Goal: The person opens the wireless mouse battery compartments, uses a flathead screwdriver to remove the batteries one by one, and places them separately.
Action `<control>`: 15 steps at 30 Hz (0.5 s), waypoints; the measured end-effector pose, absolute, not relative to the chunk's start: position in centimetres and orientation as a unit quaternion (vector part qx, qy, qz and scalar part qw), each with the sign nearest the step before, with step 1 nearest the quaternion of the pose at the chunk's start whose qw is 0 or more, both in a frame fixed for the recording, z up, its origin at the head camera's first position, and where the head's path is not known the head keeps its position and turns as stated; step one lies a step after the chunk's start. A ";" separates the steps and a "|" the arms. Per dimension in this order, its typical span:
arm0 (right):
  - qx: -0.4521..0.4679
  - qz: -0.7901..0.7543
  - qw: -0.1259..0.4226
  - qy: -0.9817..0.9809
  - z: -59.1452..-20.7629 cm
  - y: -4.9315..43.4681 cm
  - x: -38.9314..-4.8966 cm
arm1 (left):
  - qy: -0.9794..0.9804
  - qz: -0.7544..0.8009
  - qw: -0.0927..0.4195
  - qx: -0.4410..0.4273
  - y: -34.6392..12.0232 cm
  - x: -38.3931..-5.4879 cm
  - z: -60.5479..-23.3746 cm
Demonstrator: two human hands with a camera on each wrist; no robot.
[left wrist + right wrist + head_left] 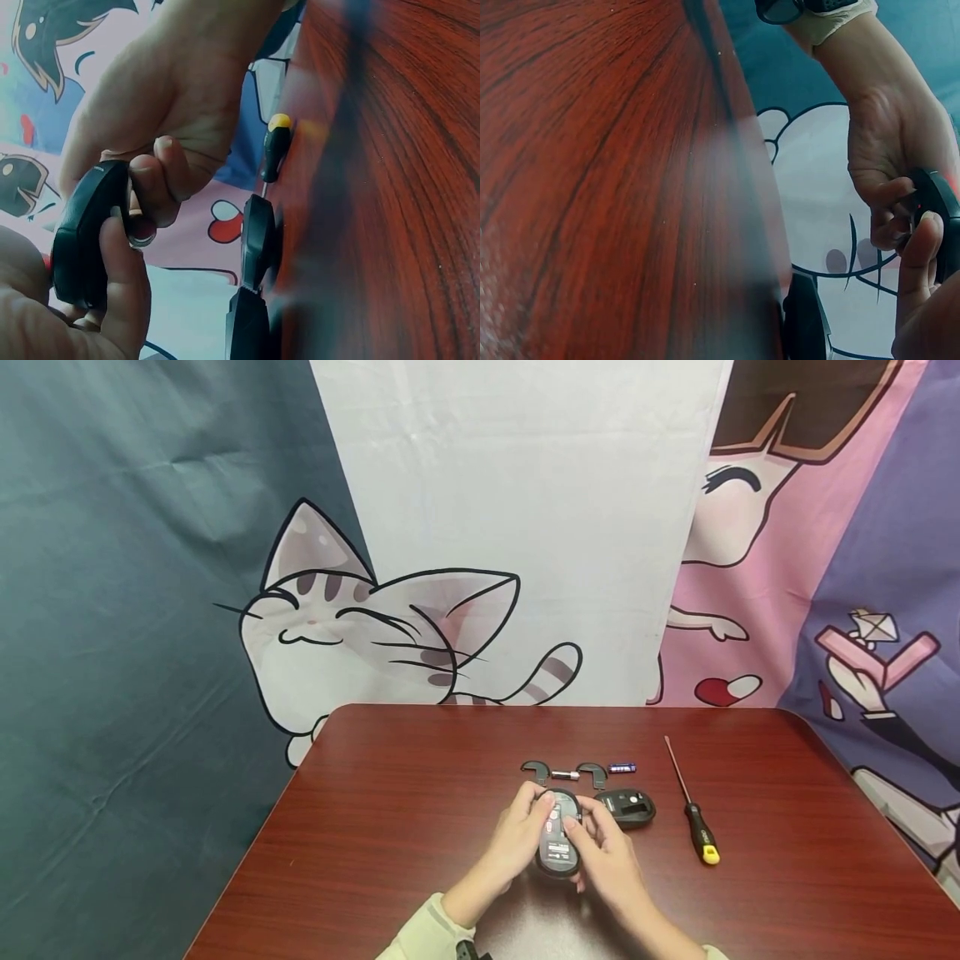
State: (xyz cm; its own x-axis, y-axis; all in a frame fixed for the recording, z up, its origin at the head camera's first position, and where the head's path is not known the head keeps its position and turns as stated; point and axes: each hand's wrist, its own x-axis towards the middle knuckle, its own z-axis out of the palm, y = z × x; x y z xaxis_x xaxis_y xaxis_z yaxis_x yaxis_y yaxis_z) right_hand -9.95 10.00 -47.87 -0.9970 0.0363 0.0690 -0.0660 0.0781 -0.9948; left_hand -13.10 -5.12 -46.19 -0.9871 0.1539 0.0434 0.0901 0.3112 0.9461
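Note:
Both hands hold a black computer mouse (pixel 558 843), turned with its labelled underside up, above the near part of the table. My left hand (pixel 517 835) grips its left side, thumb on the underside. From the other side my right hand (pixel 611 860) holds it, its thumb also on the underside. In the left wrist view the mouse (pixel 90 232) is seen edge-on between the hands; a small round-ended thing (pixel 141 231) shows by the right hand's curled fingers, its kind unclear. A faint red glow shows beside the mouse (pixel 939 214) in the right wrist view.
Behind the hands lies a second upturned mouse (pixel 637 820) with its battery bay uncovered. Beyond it are two dark curved covers (pixel 537 767) (pixel 592 770), a battery (pixel 565 775) and a blue battery (pixel 622 768). A screwdriver (pixel 699 831) lies at the right on the brown table (pixel 390 810).

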 end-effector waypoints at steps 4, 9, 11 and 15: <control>-0.002 0.674 0.030 -0.739 -47.8 10.1 -10.1 | 0.797 0.597 0.058 0.069 -5.4 -13.1 -45.9; -0.005 0.677 0.030 -0.736 -47.7 10.2 -10.2 | 0.753 0.647 0.098 0.070 -5.5 -13.0 -45.8; -0.003 0.676 0.028 -0.736 -47.6 10.3 -10.2 | 0.735 0.664 0.112 0.074 -5.6 -12.9 -45.9; 0.001 0.666 0.022 -0.745 -47.4 10.5 -10.2 | 0.724 0.674 0.121 0.079 -5.7 -12.7 -46.0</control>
State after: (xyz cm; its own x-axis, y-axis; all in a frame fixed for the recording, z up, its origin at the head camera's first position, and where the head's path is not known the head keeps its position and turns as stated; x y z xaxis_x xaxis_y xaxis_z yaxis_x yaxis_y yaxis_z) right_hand -10.23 10.48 -47.43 -0.9990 0.0276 0.0354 -0.0321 0.1121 -0.9932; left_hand -12.73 -5.66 -45.99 -0.9583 0.2776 -0.0674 -0.0476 0.0776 0.9958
